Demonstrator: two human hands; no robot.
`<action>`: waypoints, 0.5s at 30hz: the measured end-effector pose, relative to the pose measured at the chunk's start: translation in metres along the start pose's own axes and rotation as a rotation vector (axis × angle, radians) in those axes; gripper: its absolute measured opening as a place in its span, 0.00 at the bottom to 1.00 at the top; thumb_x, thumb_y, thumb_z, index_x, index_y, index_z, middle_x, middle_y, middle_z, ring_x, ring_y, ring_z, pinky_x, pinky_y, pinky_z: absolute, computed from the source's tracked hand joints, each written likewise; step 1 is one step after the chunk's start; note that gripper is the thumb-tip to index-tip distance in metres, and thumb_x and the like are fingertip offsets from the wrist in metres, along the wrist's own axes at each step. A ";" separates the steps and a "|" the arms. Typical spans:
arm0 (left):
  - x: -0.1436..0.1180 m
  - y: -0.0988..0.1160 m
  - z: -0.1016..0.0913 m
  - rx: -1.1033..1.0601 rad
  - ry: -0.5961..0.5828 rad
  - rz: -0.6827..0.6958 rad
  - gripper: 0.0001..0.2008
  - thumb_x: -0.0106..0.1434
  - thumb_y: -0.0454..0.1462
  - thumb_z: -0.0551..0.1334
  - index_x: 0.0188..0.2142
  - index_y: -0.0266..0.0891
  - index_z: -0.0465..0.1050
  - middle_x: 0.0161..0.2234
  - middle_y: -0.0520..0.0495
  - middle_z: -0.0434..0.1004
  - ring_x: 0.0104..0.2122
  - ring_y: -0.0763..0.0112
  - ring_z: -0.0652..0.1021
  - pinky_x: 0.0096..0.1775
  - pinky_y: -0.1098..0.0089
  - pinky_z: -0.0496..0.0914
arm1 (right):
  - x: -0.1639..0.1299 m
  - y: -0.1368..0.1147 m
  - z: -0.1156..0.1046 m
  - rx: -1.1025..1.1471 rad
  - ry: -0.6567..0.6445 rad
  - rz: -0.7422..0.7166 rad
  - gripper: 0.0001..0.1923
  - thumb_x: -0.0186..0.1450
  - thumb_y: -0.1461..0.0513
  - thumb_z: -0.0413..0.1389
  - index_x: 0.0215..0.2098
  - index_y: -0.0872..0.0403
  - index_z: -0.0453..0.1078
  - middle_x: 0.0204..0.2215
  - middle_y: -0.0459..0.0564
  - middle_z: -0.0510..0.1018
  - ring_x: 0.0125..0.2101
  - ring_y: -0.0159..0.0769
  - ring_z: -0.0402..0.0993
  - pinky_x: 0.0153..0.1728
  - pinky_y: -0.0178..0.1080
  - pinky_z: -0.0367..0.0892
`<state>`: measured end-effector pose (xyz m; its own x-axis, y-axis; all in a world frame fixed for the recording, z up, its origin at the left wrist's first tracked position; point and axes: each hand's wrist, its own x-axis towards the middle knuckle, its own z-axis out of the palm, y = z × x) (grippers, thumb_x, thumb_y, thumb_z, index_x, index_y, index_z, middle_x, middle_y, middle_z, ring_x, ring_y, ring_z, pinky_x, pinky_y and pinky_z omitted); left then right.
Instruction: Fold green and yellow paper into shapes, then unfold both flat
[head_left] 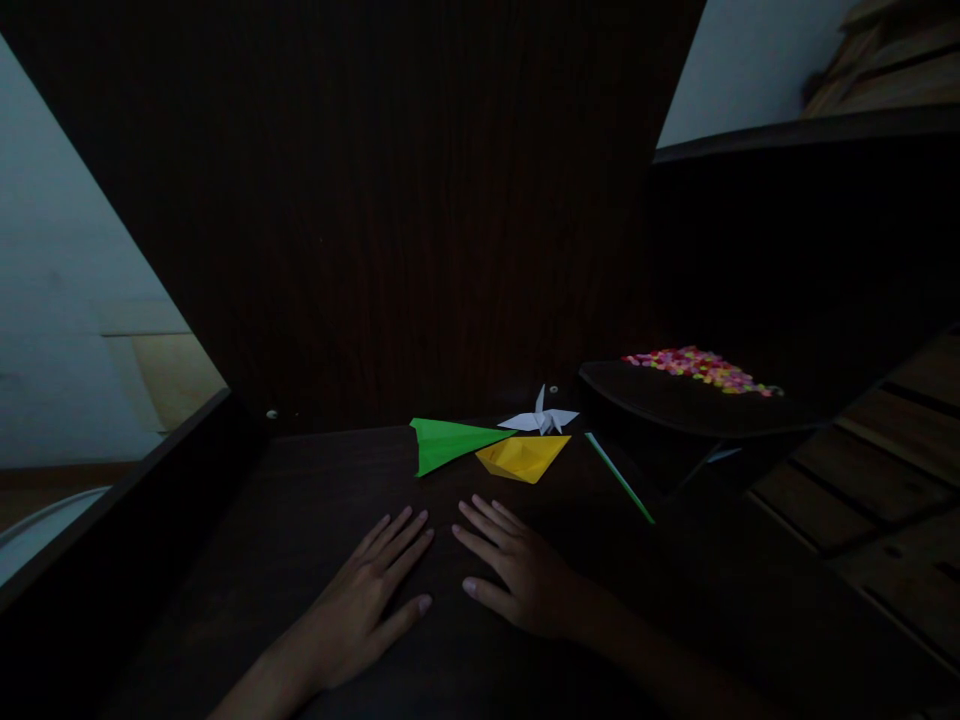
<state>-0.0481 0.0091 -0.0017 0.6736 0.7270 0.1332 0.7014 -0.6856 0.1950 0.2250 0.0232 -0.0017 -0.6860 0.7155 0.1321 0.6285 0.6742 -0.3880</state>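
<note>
My left hand (375, 590) lies palm down on the dark wooden surface (262, 540), its fingers stretched out and nothing in them. Palm down beside it, my right hand (510, 570) is open too, fingers a little apart. Just beyond my fingertips is a yellow paper boat (526, 458), nearest to my right hand. A green folded paper plane (450, 446) points right, its tip reaching the boat. Behind the boat stands a white paper crane (541, 416). A thin green and white strip (619, 478) lies to the right. Neither hand touches any of these.
A dark upright panel (420, 220) rises behind the paper pieces. At right, a curved dark shelf (675, 408) carries many small pink, red and yellow pieces (701, 368). A raised edge (127, 500) bounds the left side. Wooden slats (892, 520) show at the right. The scene is dim.
</note>
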 end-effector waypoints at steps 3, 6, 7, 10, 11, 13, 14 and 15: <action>0.000 0.001 -0.001 -0.001 0.018 0.006 0.34 0.70 0.47 0.56 0.70 0.50 0.42 0.69 0.46 0.49 0.66 0.51 0.56 0.61 0.46 0.61 | 0.000 0.002 0.001 0.003 -0.001 -0.005 0.31 0.70 0.51 0.52 0.67 0.54 0.56 0.69 0.55 0.51 0.68 0.50 0.44 0.66 0.56 0.48; 0.000 0.001 -0.001 0.007 0.016 0.010 0.34 0.70 0.47 0.56 0.70 0.51 0.40 0.68 0.46 0.50 0.66 0.50 0.57 0.61 0.46 0.61 | 0.000 0.003 0.003 0.007 0.003 -0.007 0.32 0.69 0.51 0.52 0.68 0.53 0.56 0.69 0.55 0.51 0.68 0.49 0.44 0.66 0.55 0.48; -0.001 0.000 0.000 0.008 0.014 0.009 0.35 0.70 0.47 0.56 0.70 0.51 0.40 0.68 0.45 0.50 0.66 0.50 0.57 0.61 0.46 0.62 | 0.000 0.003 0.004 0.009 0.005 -0.010 0.32 0.69 0.52 0.52 0.68 0.53 0.56 0.69 0.54 0.51 0.68 0.49 0.44 0.66 0.55 0.48; -0.003 -0.001 0.003 0.001 0.024 0.004 0.36 0.70 0.46 0.56 0.70 0.51 0.38 0.68 0.45 0.49 0.66 0.49 0.57 0.60 0.46 0.63 | -0.001 0.005 0.007 0.013 0.031 -0.019 0.32 0.69 0.52 0.53 0.68 0.52 0.56 0.69 0.54 0.51 0.68 0.49 0.45 0.66 0.55 0.48; -0.003 -0.001 0.004 -0.003 0.033 0.002 0.36 0.70 0.46 0.56 0.70 0.51 0.37 0.68 0.45 0.49 0.66 0.50 0.57 0.60 0.46 0.63 | -0.001 0.005 0.008 0.013 0.037 -0.022 0.32 0.69 0.52 0.53 0.68 0.52 0.56 0.69 0.54 0.51 0.68 0.49 0.45 0.66 0.55 0.48; -0.003 0.000 0.005 -0.009 0.045 -0.002 0.35 0.70 0.45 0.57 0.70 0.51 0.38 0.68 0.45 0.50 0.66 0.50 0.58 0.60 0.46 0.62 | -0.002 0.006 0.009 0.007 0.032 -0.028 0.32 0.69 0.53 0.53 0.68 0.51 0.54 0.69 0.53 0.51 0.68 0.49 0.44 0.66 0.55 0.49; -0.003 0.000 0.005 -0.009 0.045 -0.005 0.35 0.71 0.45 0.56 0.70 0.51 0.39 0.68 0.45 0.50 0.66 0.50 0.58 0.60 0.47 0.62 | -0.003 0.007 0.009 0.001 0.028 -0.028 0.32 0.69 0.53 0.53 0.68 0.51 0.54 0.69 0.53 0.50 0.68 0.49 0.44 0.66 0.55 0.49; -0.003 0.001 0.004 -0.010 0.044 -0.010 0.34 0.71 0.45 0.56 0.70 0.51 0.40 0.69 0.45 0.50 0.66 0.50 0.58 0.60 0.46 0.62 | -0.003 0.007 0.010 -0.004 0.024 -0.029 0.32 0.69 0.54 0.53 0.69 0.51 0.53 0.69 0.52 0.50 0.68 0.49 0.44 0.66 0.55 0.49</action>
<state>-0.0483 0.0061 -0.0061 0.6553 0.7352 0.1733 0.7057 -0.6777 0.2065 0.2280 0.0241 -0.0136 -0.6951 0.6997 0.1651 0.6100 0.6956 -0.3796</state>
